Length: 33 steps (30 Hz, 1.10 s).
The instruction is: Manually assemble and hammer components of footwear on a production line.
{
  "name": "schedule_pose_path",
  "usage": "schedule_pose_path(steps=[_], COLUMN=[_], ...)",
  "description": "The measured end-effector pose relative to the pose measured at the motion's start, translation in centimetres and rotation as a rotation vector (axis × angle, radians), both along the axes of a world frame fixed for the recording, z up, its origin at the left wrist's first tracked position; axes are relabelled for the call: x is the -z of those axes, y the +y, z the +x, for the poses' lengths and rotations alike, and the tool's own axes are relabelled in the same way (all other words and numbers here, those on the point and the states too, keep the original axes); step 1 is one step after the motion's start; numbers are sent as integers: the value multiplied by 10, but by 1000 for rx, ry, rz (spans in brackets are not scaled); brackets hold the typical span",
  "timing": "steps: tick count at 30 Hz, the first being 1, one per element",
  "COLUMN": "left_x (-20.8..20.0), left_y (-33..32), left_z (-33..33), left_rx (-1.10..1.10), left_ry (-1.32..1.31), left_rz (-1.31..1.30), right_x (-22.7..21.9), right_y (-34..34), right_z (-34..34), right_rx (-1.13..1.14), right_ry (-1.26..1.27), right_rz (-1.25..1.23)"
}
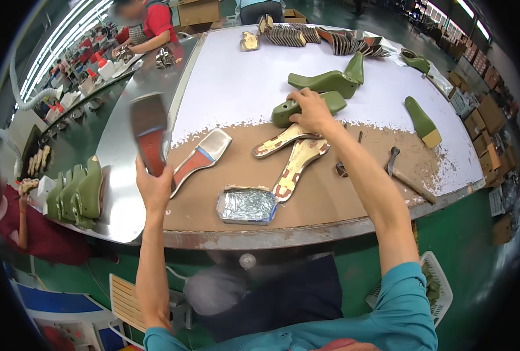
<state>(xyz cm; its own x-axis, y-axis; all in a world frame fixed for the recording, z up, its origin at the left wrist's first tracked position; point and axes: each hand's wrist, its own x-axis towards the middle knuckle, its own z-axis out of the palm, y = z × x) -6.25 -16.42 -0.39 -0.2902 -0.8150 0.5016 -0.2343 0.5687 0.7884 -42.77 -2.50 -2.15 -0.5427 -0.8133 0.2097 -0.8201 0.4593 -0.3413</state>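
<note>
Grasping red lower end of grey-and-red insole (150,131) between thumb and fingers of left hand (154,186), holding it above workbench (243,173). Clasping green shoe last (334,102) with fingers of right hand (313,114) curled over it, just beyond two cream-and-brown insoles (299,165), leaving unclear whether lifting it. Noting outward: silver-and-red insole (200,159) beside left hand, tray of nail-like pins (245,206) near front edge, hammer (410,180) to the right, second green last (325,84) beyond. Apparently taking up last and insole, one per hand; probably calling next for bringing both closer, steadily

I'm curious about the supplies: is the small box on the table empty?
Not empty: the box holds many thin, silvery pieces.
</note>
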Motion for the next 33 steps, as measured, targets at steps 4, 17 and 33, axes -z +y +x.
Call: schedule_pose_path(steps=[4, 17, 33], left_x=[-12, 41, 39], left_y=[6, 136, 126], left_z=[-5, -11, 16], left_rx=[195, 282, 275], left_ry=[284, 769, 763], left_rz=[524, 749, 949], right_x=[22, 28, 14], right_y=[-1, -19, -102], right_z=[5, 100, 49], right_rx=[-333, 202, 328], right_ry=[-17, -257, -251], right_rz=[-240, -627, 97])
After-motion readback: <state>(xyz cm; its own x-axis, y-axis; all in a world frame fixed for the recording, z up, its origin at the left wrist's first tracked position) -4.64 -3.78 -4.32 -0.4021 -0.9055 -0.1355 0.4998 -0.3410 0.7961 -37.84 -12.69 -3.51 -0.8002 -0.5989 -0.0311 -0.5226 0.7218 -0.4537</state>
